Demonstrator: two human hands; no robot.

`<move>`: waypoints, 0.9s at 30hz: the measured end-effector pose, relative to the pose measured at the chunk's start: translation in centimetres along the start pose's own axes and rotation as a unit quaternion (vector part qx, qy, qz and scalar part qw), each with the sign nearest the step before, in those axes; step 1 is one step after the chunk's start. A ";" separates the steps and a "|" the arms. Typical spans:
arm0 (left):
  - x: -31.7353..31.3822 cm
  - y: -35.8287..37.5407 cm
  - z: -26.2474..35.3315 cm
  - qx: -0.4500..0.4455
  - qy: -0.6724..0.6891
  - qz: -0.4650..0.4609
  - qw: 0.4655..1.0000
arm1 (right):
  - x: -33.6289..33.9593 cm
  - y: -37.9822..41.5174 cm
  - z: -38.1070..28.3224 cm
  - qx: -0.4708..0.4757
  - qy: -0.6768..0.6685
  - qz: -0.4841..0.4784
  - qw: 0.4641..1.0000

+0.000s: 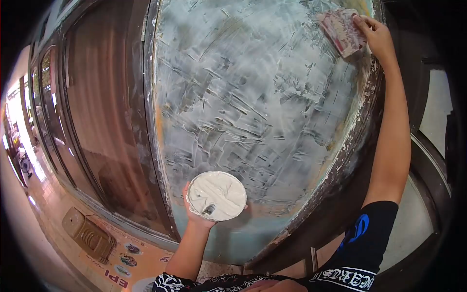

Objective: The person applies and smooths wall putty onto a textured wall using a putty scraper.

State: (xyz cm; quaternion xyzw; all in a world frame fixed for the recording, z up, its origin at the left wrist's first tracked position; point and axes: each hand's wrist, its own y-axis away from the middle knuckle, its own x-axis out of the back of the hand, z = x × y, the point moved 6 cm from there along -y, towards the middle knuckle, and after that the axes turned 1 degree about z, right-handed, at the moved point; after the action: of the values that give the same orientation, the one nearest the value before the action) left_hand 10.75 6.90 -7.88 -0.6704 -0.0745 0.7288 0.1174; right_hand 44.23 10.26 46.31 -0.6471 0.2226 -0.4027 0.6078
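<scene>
My left hand (198, 217) supports a round tub of whitish putty (221, 192) from below, its fingers wrapped about the side. At the upper right, my right hand (375, 35) pinches a reddish, putty-smeared spreader (341, 31) between thumb and fingers. The spreader's blade lies at the surface of a grey-blue wall panel (233, 112), near its right edge. Rough streaks and smears of putty cover most of that panel. Its lower strip (243, 233) is a smoother blue-green.
Dark frames with brown curtained glass (99, 107) stand to the left. A brown plastic stool (87, 233) lies on printed cardboard (131, 258) on the floor. Chipped trim (357, 109) edges the panel's right side, beside dark framing.
</scene>
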 end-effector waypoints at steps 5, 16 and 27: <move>-0.9 0.0 -0.5 0.015 -0.034 -0.039 0.999 | -6.3 7.0 -7.6 0.185 0.043 -0.103 0.976; -0.6 1.0 2.5 -0.033 -0.019 -0.002 0.999 | 0.0 0.5 -0.2 -0.003 -0.073 -0.013 0.997; -4.7 2.6 6.5 -0.114 -0.109 -0.058 0.986 | 1.0 -3.9 1.3 0.020 0.006 -0.004 1.000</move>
State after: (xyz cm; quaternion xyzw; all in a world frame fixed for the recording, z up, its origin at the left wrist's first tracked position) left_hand 4.40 3.44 -3.52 -0.5902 -0.2083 0.7764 0.0735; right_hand 45.06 10.90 50.43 -0.6334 0.2153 -0.4136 0.6176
